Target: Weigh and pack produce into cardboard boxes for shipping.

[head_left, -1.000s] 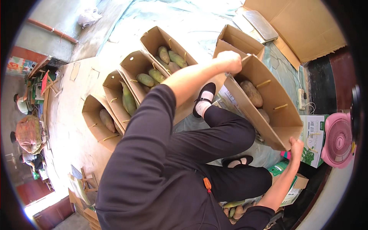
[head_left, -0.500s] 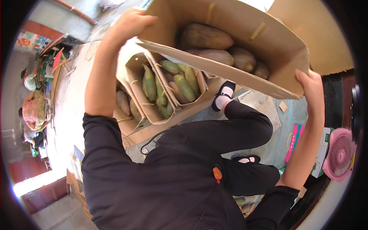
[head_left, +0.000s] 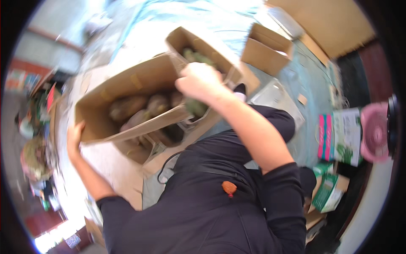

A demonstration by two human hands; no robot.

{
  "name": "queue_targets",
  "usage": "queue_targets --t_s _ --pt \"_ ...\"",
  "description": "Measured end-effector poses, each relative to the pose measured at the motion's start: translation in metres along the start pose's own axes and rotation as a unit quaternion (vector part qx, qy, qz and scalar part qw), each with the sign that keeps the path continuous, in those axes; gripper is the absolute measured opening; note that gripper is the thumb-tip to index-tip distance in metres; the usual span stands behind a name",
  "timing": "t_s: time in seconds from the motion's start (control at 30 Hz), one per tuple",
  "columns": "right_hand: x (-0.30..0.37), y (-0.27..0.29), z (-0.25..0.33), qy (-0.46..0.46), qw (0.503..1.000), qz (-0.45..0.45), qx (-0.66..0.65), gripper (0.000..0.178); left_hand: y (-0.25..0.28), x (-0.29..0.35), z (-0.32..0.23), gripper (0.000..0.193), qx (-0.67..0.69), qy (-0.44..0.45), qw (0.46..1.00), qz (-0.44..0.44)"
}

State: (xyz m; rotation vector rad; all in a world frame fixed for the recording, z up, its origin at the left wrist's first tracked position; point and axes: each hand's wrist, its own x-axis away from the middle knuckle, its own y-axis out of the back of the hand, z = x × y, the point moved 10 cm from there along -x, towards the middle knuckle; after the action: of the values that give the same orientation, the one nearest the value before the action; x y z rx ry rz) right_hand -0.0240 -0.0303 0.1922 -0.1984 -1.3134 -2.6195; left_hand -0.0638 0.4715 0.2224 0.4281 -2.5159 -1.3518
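Observation:
I hold a long open cardboard box (head_left: 139,82) above the floor, tilted, with several brownish oval fruits (head_left: 144,108) inside. My left hand (head_left: 75,135) grips its left end from below. My right hand (head_left: 198,82) grips its right end near the rim. Beneath the carried box stand other cardboard boxes on the floor; one (head_left: 203,46) at the back holds greenish fruits (head_left: 196,57). The picture is blurred by motion.
An empty cardboard box (head_left: 266,51) stands at the back right on the bluish floor. A pink fan (head_left: 374,131) and green and white cartons (head_left: 344,135) lie at the right. A flat brown cardboard sheet (head_left: 330,21) lies at the top right. Clutter lines the left edge.
The carried box has swung from high on my right across to my left and come lower. My right hand now grips the near right end, my left hand the left end.

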Motion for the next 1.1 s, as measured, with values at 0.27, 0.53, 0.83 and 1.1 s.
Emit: queue_targets --t_s 0.27,0.53,0.83,1.1 --pt "0.053 0.043 -0.056 -0.01 0.989 -0.074 -0.124 0.045 -0.015 0.028 -0.131 0.039 -0.401 -0.12 0.904 -0.09" --pt "0.23 0.163 -0.227 -0.059 0.912 -0.361 -0.187 0.027 -0.104 0.084 -0.293 0.036 -0.18 -0.364 0.913 -0.026" --pt "0.562 0.058 -0.435 -0.34 0.638 -0.624 -0.296 0.024 -0.265 0.325 -0.468 0.021 0.004 -0.661 0.719 0.217" --pt "0.691 -0.25 -0.451 -0.65 0.524 -0.513 -0.199 0.023 -0.401 0.51 -0.516 0.02 -0.002 -0.687 0.541 0.485"
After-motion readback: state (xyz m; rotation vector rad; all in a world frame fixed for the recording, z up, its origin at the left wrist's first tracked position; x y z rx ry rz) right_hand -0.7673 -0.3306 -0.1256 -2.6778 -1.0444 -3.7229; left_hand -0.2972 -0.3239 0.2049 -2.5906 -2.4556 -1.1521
